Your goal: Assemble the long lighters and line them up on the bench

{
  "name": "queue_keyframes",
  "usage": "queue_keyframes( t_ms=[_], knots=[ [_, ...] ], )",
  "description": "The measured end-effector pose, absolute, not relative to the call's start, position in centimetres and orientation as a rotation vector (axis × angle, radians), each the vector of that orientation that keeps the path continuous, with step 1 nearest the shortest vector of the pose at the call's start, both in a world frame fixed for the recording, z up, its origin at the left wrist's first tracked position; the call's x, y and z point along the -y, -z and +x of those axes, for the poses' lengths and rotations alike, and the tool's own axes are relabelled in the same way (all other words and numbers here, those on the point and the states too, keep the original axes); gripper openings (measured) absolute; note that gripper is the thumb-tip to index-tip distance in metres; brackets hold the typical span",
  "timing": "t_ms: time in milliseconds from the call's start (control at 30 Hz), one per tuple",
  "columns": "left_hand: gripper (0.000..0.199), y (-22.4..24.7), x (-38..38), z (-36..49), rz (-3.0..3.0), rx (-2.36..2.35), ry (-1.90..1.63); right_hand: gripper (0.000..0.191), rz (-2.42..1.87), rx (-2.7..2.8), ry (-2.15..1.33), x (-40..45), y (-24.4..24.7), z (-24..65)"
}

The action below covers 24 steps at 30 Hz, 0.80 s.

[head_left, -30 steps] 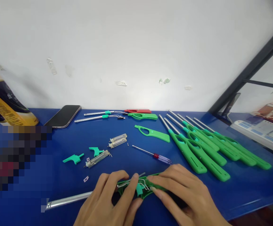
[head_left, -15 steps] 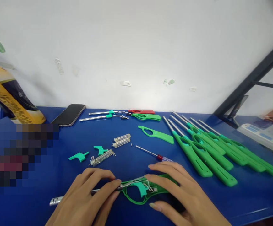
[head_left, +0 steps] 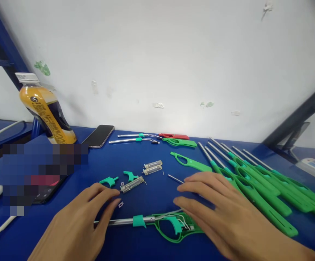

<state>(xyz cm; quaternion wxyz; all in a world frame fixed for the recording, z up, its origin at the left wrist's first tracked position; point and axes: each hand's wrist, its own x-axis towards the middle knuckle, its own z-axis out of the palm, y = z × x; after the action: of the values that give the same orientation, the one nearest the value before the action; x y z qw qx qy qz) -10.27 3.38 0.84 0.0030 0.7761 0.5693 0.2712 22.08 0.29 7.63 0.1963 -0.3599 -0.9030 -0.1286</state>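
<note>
An opened green gas lighter handle (head_left: 165,237) lies near me, with a teal trigger (head_left: 177,225) and white wires inside. Its metal tube (head_left: 119,222), fitted with a teal collar (head_left: 139,220), points left and passes under my left hand (head_left: 78,221). That hand's thumb and forefinger are apart, beside a small pale clip (head_left: 121,204) on the table. My right hand (head_left: 214,210) is spread above the handle's right end, covering part of it. The screwdriver's shaft (head_left: 175,178) shows past the right fingertips; its grip is hidden.
Clear fuel tanks (head_left: 132,184) and loose teal triggers (head_left: 109,181) lie mid-table. Several assembled green lighters (head_left: 260,203) fan out at right. Behind are a green half-shell (head_left: 191,162), tube assemblies (head_left: 126,140) and a red handle (head_left: 175,136). A phone (head_left: 99,136) and a bottle (head_left: 47,108) stand left.
My left hand has let go of the tube joint and moved towards the small parts, uncovering the teal collar. My right hand has lifted slightly. The view has turned left.
</note>
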Motion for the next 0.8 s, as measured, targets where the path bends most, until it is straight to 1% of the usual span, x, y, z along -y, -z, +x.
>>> queue_keyframes(
  t_ms=[167, 300, 433, 533, 667, 800],
  knots=[
    [0.033, -1.6, -3.7, -9.6, 2.26, -1.8, -0.855, 0.024, -0.982, 2.734, 0.447, -5.7, -8.6, 20.7],
    [0.034, -2.2, -4.4, -9.2, 2.197, -1.677, -0.691, 0.017, -0.979, 2.8, 0.452, -9.8, -8.2, 19.6],
    [0.037, -1.9, -4.8, -9.3, 2.216, -1.629, -0.552, 0.017, -0.96, 2.86, 0.458, -11.9, -7.5, 18.7],
    [0.036, -1.4, -4.7, -9.6, 2.255, -1.621, -0.528, 0.016, -0.953, 2.892, 0.466, -12.4, -7.2, 18.2],
    [0.031, -1.2, -4.4, -9.7, 2.298, -1.605, -0.662, 0.013, -0.925, 2.931, 0.484, -12.5, -6.9, 17.9],
    [0.027, -1.7, -4.1, -9.2, 2.325, -1.549, -0.983, 0.006, -0.914, 2.958, 0.507, -12.3, -7.1, 17.9]
  ],
)
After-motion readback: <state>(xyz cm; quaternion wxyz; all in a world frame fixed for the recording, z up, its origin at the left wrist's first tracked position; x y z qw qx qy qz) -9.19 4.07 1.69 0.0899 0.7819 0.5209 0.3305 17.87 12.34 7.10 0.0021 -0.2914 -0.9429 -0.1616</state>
